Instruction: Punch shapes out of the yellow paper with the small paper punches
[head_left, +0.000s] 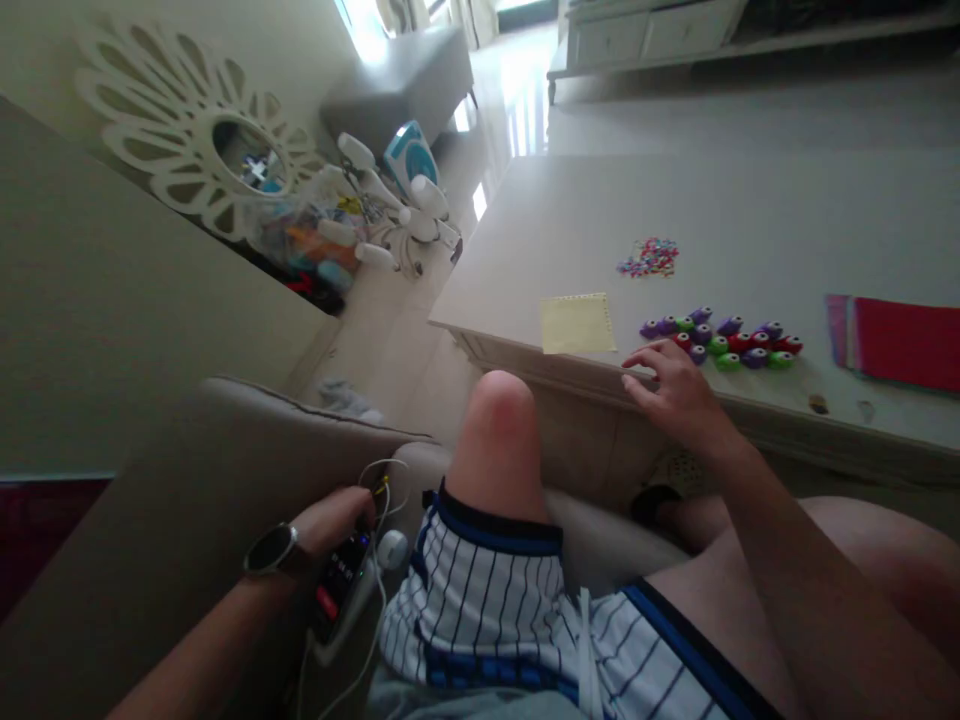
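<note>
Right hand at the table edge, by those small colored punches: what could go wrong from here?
1. The right hand rests on the table edge, right beside the cluster of colored punches; a sweep could scatter them.
2. The yellow paper lies at the near edge and could slide off.
3. The left hand is down by the dark device amid white cables; a tug could snag them.

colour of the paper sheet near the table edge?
Pale yellow paper sheet, seen in the head view.
</note>
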